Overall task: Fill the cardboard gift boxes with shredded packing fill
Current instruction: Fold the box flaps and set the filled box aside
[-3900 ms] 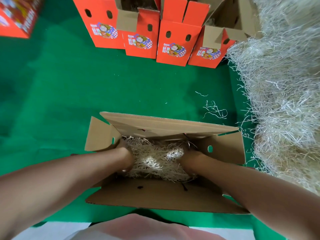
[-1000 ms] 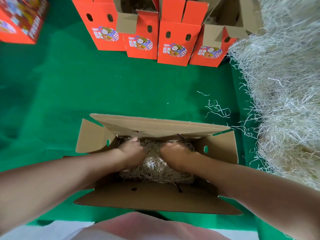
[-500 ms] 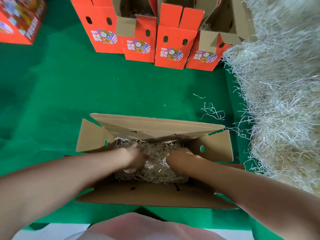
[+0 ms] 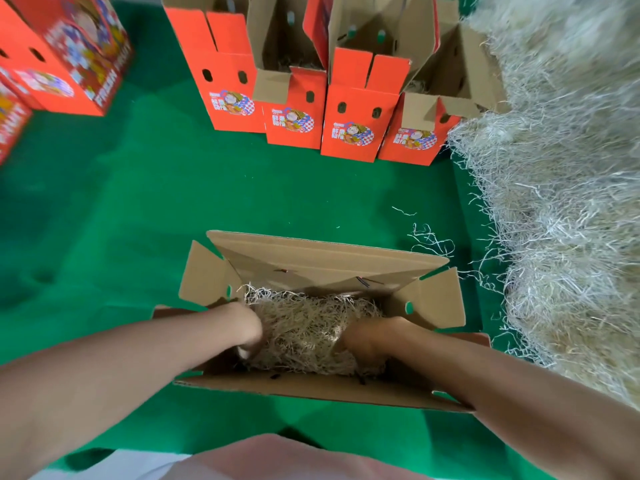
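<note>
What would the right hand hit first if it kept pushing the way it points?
The shredded fill inside the open box; the right hand is pressed against it, pointing left and down, though depth is unclear.

Open cardboard box [image 4: 313,252] w/ flaps out, pale shredded fill [image 4: 304,329] inside – big fill pile [image 4: 561,202] right

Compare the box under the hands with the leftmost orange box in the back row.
The near box shows plain brown cardboard; the leftmost back-row box shows an orange face with a printed picture. The near box's flaps spread outward, with shredded fill visible inside and the left hand and right hand in it; the back-row box's flaps stand upright, untouched. Both have oval holes.
</note>
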The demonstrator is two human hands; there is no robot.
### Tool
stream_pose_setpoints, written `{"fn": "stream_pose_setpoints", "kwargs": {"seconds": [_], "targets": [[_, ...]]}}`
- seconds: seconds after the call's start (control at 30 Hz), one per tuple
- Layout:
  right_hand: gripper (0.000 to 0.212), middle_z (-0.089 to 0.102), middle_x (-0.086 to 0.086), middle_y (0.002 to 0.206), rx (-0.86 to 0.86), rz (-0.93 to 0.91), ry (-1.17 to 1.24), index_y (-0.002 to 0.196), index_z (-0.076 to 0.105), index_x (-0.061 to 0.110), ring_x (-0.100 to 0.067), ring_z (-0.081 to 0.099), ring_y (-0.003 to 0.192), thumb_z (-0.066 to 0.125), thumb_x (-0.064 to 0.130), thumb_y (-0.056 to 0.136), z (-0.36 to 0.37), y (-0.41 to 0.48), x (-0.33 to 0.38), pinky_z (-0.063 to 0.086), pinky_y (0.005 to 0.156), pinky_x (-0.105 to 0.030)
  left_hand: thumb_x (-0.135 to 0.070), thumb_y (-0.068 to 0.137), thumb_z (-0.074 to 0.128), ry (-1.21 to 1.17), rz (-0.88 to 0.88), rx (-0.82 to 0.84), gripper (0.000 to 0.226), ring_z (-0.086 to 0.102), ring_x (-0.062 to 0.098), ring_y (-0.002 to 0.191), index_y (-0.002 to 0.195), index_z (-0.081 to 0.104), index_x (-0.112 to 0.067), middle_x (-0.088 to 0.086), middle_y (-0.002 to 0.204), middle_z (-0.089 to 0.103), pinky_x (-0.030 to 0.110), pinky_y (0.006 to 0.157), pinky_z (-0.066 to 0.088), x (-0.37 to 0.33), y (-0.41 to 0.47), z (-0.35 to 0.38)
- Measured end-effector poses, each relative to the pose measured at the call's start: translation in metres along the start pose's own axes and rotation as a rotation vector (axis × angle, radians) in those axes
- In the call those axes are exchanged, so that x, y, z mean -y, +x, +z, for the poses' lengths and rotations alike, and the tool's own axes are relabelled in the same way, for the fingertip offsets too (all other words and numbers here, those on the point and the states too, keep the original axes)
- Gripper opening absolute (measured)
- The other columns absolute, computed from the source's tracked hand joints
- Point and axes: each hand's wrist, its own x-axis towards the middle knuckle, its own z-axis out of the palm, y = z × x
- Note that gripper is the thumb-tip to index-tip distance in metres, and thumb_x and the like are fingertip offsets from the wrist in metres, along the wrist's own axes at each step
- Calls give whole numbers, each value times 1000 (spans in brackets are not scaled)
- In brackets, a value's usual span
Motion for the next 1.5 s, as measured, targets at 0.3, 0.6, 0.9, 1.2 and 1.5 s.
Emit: {"fn": "stream_pose_setpoints", "kwargs": {"seconds": [0.3, 0.6, 0.9, 1.2, 1.5], "targets": [[31, 60, -8, 118, -738, -106, 96, 120, 59, 14, -25, 59, 102, 47, 6, 92, -47, -82, 26, 49, 89, -39, -30, 94, 50, -478, 13, -592, 22, 59, 25, 85, 104, 54, -10, 11, 105, 61, 29, 70, 48, 9, -35, -18], [51, 55, -13, 117, -1100, 219, -87, 131, 42, 8, -33, 53, 107, 62, 21, 85, -79, -113, 24, 39, 83, -39, -32, 92, 52, -463, -36, -775, 24, 51, 23, 108, 111, 53, -17, 7, 126, 52, 36, 98, 42, 18, -73, -8], [38, 38, 1, 65, -920, 251, 166, 61, 32, 18, -27, 44, 71, 41, 24, 98, -87, -112, -7, 31, 63, -31, -36, 88, 58, -469, -198, -1005, 53, 21, 18, 139, 136, 41, -26, -1, 153, 21, 37, 113, 16, 57, -121, 1], [42, 39, -4, 61, -1080, 254, 660, 61, 36, 10, -27, 44, 66, 44, 28, 98, -92, -92, 7, 26, 48, -30, -32, 83, 64, -634, -395, -1255, 39, 14, 19, 140, 121, 56, -26, 1, 145, 33, 49, 112, 0, 47, -133, -6], [87, 55, -16, 124, -519, 39, 822, 145, -14, 36, -24, 69, 57, 47, 14, 87, -69, -99, 19, 59, 61, -34, -13, 82, 62, -1541, -205, -1158, 56, 56, 9, 102, 128, 46, -40, 1, 146, 35, 16, 81, 40, 19, -123, 12]]}}
